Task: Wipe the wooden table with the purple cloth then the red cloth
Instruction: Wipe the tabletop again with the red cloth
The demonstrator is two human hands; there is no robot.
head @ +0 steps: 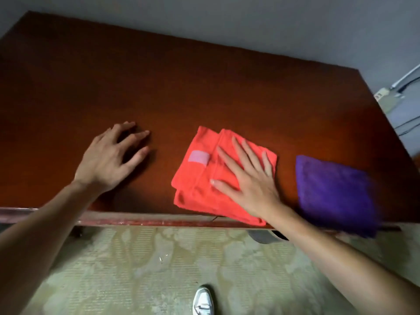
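Note:
A folded red cloth (200, 178) with a pale label lies near the front edge of the dark wooden table (181, 83). My right hand (247, 178) rests flat on it, fingers spread, pressing its right half. The folded purple cloth (334, 192) lies to the right, apart from that hand, overhanging the table's front edge a little. My left hand (113, 158) sits on the bare wood to the left of the red cloth, fingers curled with the tips touching the surface, holding nothing.
The table's worn front rim (136, 220) runs across the view, with patterned floor (159, 269) and a white shoe (203, 300) below it. A grey wall stands behind the table. A power strip (386, 97) with cables lies off the right edge.

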